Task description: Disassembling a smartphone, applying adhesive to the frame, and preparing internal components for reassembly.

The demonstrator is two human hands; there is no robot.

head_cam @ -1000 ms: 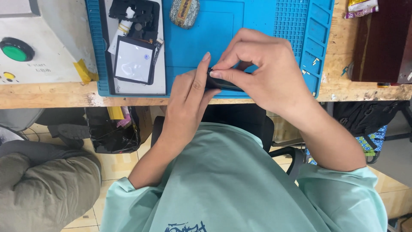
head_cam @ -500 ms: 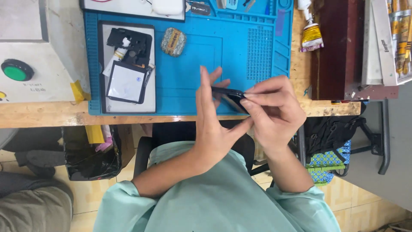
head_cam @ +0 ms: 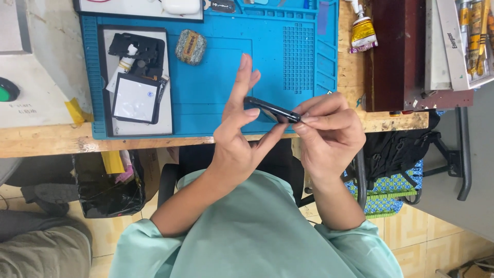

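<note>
Both of my hands hold a dark slim phone [head_cam: 272,109] edge-on above the front edge of the blue work mat [head_cam: 216,98]. My left hand [head_cam: 237,136] supports its left end with thumb and a fingertip, while the other fingers point straight up. My right hand [head_cam: 329,131] pinches the phone's right end between thumb and fingertips. The phone's face is hidden from me.
A white tray [head_cam: 167,77] on the mat carries a black frame part and a dark-rimmed white panel [head_cam: 135,98]. A small patterned pad [head_cam: 191,46] lies nearby. A glue tube [head_cam: 363,31], a dark brown box [head_cam: 393,51] and a white machine [head_cam: 36,67] flank the mat.
The phone has come up from under my hands and now sits edge-on between them. My left fingers have straightened upward, and the view has shifted to show more of the bench on the right.
</note>
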